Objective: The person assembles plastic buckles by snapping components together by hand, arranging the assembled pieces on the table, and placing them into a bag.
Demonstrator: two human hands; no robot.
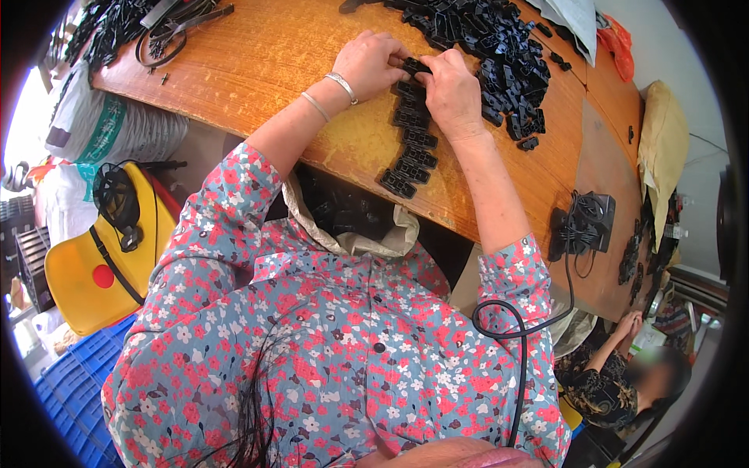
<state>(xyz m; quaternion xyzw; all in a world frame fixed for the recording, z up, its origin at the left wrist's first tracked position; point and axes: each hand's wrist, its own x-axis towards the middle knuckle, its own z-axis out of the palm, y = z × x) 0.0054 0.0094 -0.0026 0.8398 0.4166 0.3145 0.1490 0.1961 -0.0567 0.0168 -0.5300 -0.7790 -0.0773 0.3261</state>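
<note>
My left hand (pixel 370 65) and my right hand (pixel 452 87) meet over the wooden table, fingers closed on the two ends of a small black plastic part (pixel 416 66). Right below it a row of similar black parts (pixel 411 117) runs toward the table's front edge, laid closely side by side. Beyond my right hand spreads a big heap of loose black parts (pixel 499 54). Two bracelets (pixel 341 87) circle my left wrist. What my fingertips cover of the held part is hidden.
An open sack (pixel 406 232) with black pieces inside hangs between my lap and the table edge. Black cable and a box-shaped adapter (pixel 597 218) lie at right. Cables and straps (pixel 183 31) lie far left. A yellow chair (pixel 94 273) stands at left; another person (pixel 616 382) sits at lower right.
</note>
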